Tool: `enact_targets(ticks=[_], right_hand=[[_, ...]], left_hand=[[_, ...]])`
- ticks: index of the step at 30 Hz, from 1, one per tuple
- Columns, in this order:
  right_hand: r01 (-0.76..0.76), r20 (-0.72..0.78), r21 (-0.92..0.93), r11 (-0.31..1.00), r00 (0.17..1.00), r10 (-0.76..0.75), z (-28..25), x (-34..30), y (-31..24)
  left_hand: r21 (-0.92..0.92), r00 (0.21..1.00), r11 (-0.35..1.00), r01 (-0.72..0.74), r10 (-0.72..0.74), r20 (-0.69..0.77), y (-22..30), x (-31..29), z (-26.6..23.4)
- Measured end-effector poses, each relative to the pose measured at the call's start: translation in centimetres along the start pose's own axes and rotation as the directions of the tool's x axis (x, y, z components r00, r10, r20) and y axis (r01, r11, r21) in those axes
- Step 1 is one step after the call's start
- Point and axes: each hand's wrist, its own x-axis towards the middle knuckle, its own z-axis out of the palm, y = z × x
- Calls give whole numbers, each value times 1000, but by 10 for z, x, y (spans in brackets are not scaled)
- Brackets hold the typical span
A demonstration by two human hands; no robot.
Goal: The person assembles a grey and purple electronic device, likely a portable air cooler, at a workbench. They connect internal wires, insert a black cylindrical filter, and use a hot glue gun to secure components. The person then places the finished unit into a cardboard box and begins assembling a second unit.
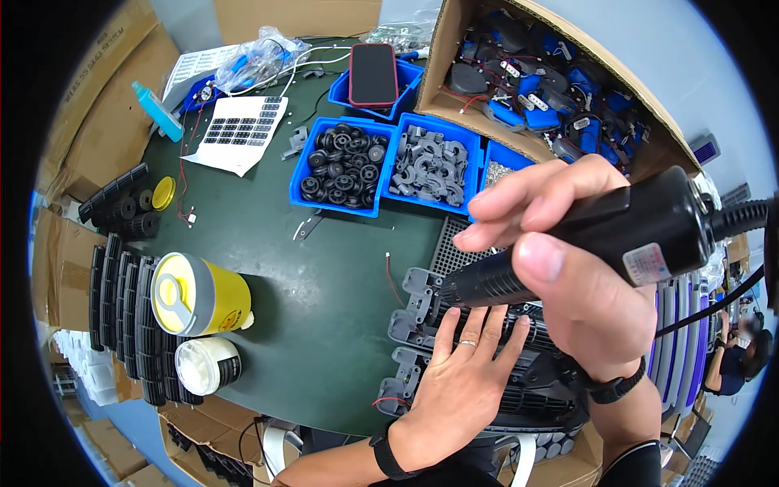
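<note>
My right hand (588, 312) is wrapped round a black electric screwdriver (641, 215), whose nose points down and left toward a grey plastic housing (415, 302). The tip of the tool is hard to make out against the dark parts. Fingers outstretched, my left hand (461, 380) lies on the black ribbed part of that assembly, just below the screwdriver's nose. A second grey housing (396, 381) with a red wire sits left of that hand, alongside another black ribbed roller (527, 399). Behind the screwdriver's nose lies a dark perforated tray (456, 247), partly covered.
Blue bins hold black wheels (345, 162) and grey clips (430, 166); a phone (372, 75) rests on another. A cardboard box (442, 61) of blue and black parts stands at far right. On the left are a yellow cup (219, 296), a white jar (203, 365) and stacked black rollers (126, 304).
</note>
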Motion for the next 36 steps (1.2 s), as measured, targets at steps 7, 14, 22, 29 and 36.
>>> enact_targets(ticks=[7, 14, 22, 29, 36], right_hand=[[31, 20, 12, 999, 999, -31, 13, 5, 16], [39, 92, -39, 998, 995, -35, 22, 4, 21], [-11, 154, -27, 1000, 988, 15, 27, 5, 19], [12, 305, -35, 999, 953, -1, 23, 9, 17], [127, 278, 42, 991, 951, -134, 12, 13, 4]], left_hand=[[-106, 999, 994, 11, -15, -37, -3, 0, 3], [-75, 999, 997, -20, 17, -40, -7, -1, 14], [-124, 992, 992, -36, 20, -127, -8, -2, 19], [-195, 999, 980, 29, -35, -30, -6, -4, 17], [-112, 998, 994, -7, -1, -69, -4, -1, 13]])
